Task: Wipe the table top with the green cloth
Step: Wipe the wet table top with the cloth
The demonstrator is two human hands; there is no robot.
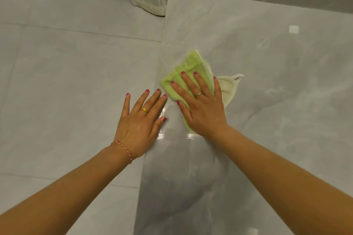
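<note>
Both forearms reach in from the bottom corners of the frame, bare, ours. We see our left hand (pixel 138 120) spread flat just left of centre, fingers apart, its fingertips and thumb over the left edge of the desk (pixel 267 101) and the rest of it above the floor (pixel 66 63); whether it rests on the edge or hangs just over it we cannot tell. Its grip is released, nothing in it. A gold ring sits on one finger and a braided bracelet (pixel 123 150) crosses the wrist.

Our right hand (pixel 202 105) lies palm down at the centre of the frame, pressed flat on the green cloth (pixel 188 66). That grip is released too: fingers straight and splayed, not curled around the cloth, only pinning it to the glossy grey desk. A thin ring shows on one finger. The cloth lies close to the desk's left edge, its green part poking out above and to the left of the fingers, a pale cream part showing to the right of the hand.

Pale curtain fabric (pixel 149 4) hangs at the top of the frame, beyond the desk's far corner.
</note>
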